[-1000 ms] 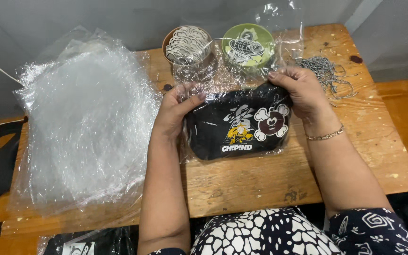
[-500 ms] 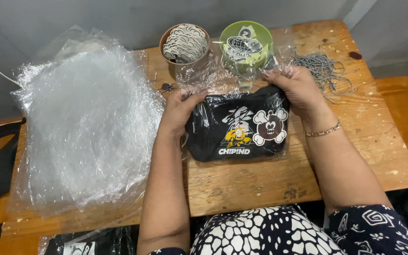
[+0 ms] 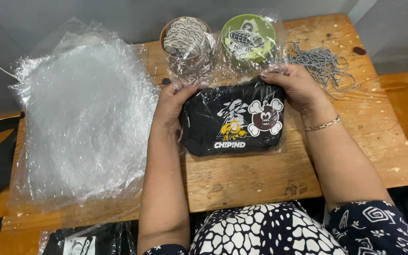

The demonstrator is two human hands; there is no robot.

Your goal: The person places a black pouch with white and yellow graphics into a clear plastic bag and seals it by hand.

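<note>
At frame centre, the left hand (image 3: 170,106) and right hand (image 3: 294,86) pinch the clear bag (image 3: 242,141) around the black pouch (image 3: 232,125) (printed side up); best keep the corners square.

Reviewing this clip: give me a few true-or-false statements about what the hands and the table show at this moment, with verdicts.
1. Both hands grip a black pouch inside a clear plastic bag. True: left hand, right hand.
2. The pile of clear plastic bags lies to the person's right. False: it lies to the left of the pouch.
3. A bracelet sits on the right wrist. True.
4. The heap of ball chains lies inside the green round tin. False: it lies on the wooden table, right of the tin.
5. The brown cup is empty. False: it holds white tags.
</note>
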